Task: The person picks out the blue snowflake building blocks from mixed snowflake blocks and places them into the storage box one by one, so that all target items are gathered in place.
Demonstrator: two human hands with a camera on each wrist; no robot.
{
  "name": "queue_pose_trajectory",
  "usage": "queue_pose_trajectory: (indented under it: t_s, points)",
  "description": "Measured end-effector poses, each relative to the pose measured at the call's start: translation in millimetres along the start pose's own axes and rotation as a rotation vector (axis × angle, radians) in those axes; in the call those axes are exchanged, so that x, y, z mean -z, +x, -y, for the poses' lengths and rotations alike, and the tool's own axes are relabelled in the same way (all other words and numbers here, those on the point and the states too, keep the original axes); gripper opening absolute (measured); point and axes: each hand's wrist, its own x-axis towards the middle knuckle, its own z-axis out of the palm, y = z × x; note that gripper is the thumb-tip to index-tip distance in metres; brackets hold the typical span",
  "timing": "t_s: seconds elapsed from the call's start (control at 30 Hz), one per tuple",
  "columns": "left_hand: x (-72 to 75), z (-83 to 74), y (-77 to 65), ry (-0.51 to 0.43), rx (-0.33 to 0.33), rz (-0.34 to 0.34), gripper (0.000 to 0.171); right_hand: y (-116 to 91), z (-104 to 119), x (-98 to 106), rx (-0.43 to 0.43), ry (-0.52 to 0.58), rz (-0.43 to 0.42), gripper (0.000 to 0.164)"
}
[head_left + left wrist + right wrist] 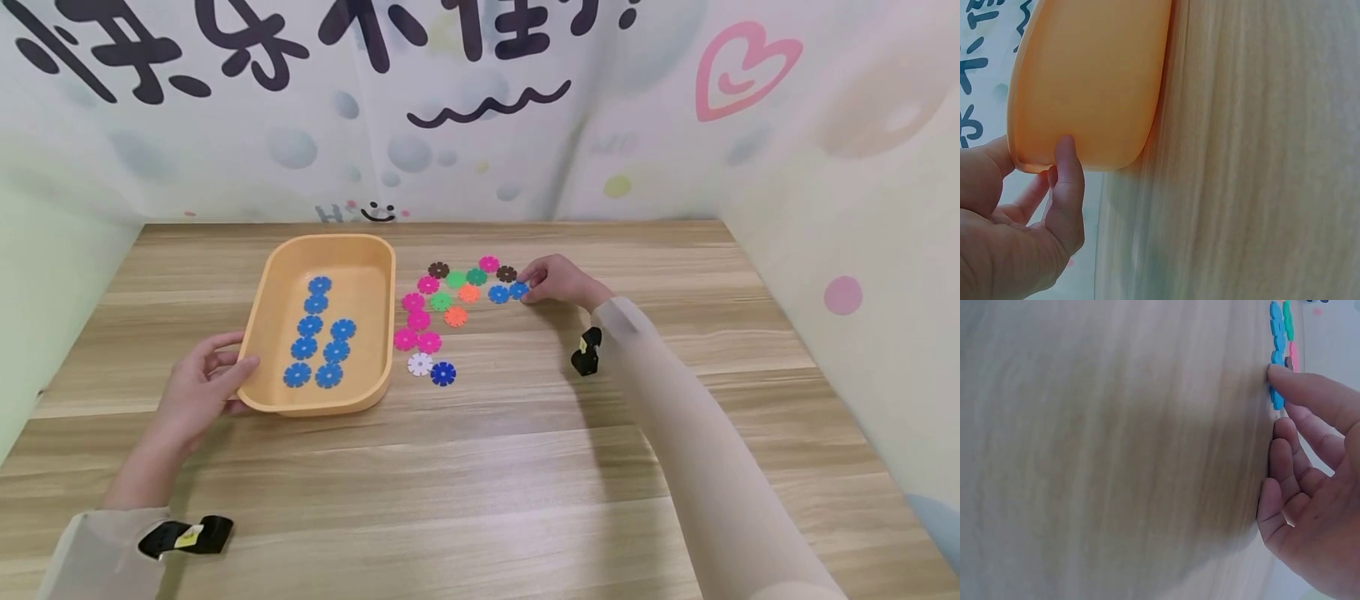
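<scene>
My left hand [197, 385] grips the near left corner of an orange plastic tray [255, 333], thumb over the rim and fingers outside it. In the left wrist view the fingers press the tray's outer wall [1097, 81]. Several light-blue notched plastic discs [303, 347] lie inside in two rows. My right hand [562, 281] pinches a blue disc [518, 290] between thumb and fingers at the table, beside another blue disc [498, 294]. In the right wrist view the thumb lies across the blue disc [1277, 399], its other fingers loosely curled against the tabletop.
Right of the tray lie loose notched discs: pink ones [418, 320], green ones [441, 302], orange ones [455, 316], brown ones [438, 270], a white one [420, 364] and a dark-blue one [443, 373]. A printed wall covering [480, 158] rises behind the wooden table [465, 483].
</scene>
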Motion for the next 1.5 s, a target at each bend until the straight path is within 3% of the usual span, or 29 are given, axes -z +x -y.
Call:
queue_pose_trajectory:
  t_s: [0.4,1.13,1.5]
  points:
    - [-1.8,-0.7,0.5,0.031,0.012,-0.005,0.058,0.6,-1.3,2.1,0.007,-0.011,0.065,0.036]
    - [-1.5,-2.7,-1.0,0.026,0.009,-0.004,0.057,-0.4,1.1,-0.4,0.008,0.052,0.023,0.029]
    - [-0.8,-0.6,0.6,0.018,0.019,-0.003,0.058,-4.0,-3.7,3.8,-0.035,0.137,-0.045,0.029]
